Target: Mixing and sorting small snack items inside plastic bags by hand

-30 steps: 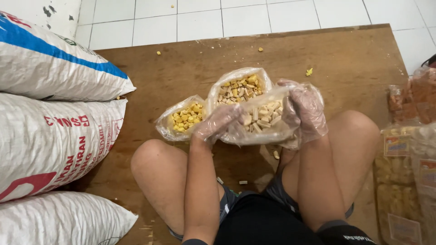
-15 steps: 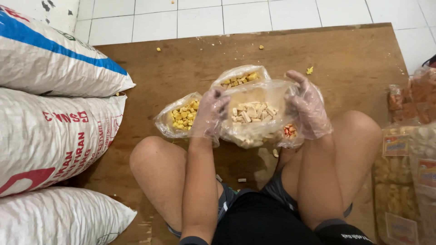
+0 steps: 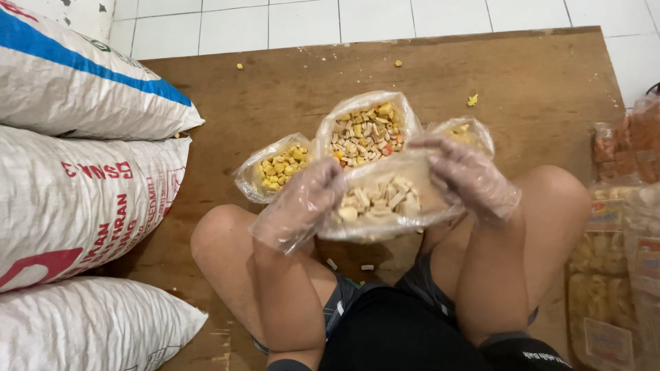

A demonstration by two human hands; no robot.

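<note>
Both my hands wear loose clear plastic gloves and hold a clear plastic bag of pale beige snack pieces [image 3: 385,199] above my knees. My left hand [image 3: 302,206] grips the bag's left side, and my right hand [image 3: 474,180] holds its right top edge. Just beyond it on the brown wooden board [image 3: 522,82] stand three open bags: one of yellow pieces [image 3: 278,168] to the left, one of mixed beige and coloured pieces [image 3: 364,130] in the middle, and one [image 3: 467,130] partly hidden behind my right hand.
Three large white woven sacks [image 3: 75,199] are stacked along the left. Sealed packets of snacks [image 3: 619,254] lie at the right edge. Loose crumbs [image 3: 472,100] dot the board, and white floor tiles [image 3: 309,20] lie beyond it.
The bag in my hands has come lower and closer to me, uncovering the middle bag behind it. My right hand shifted onto the bag's top right edge.
</note>
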